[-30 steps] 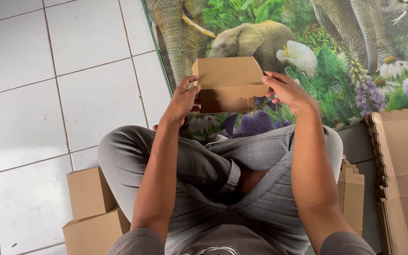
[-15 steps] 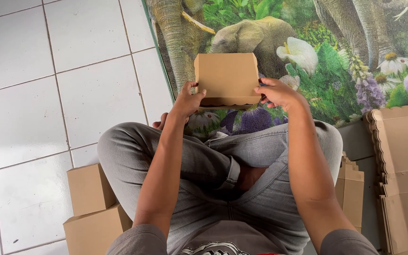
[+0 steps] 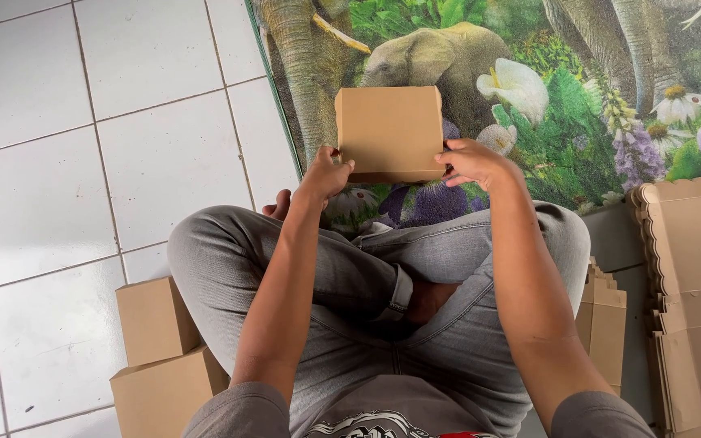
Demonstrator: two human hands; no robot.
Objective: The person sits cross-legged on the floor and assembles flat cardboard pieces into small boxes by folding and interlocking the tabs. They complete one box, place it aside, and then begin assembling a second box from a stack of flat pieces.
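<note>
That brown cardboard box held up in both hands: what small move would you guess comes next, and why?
Probably setting the cardboard box down on the two finished boxes by the left knee. It looks closed and squared, with the left hand and right hand gripping only its near corners. Flat box blanks wait at the right.

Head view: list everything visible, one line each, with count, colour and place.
Small cardboard box: one, brown, held up over the mat.
Folded boxes: two, brown, on the tiles at lower left.
Flat box blanks: a stack, brown, right edge.
More cardboard: count unclear, brown, beside the right knee.
Floor mat: one, green with elephants and flowers, top right.
Floor tiles: white, left.
Left hand: on the box's left edge.
Right hand: on its right edge.
</note>
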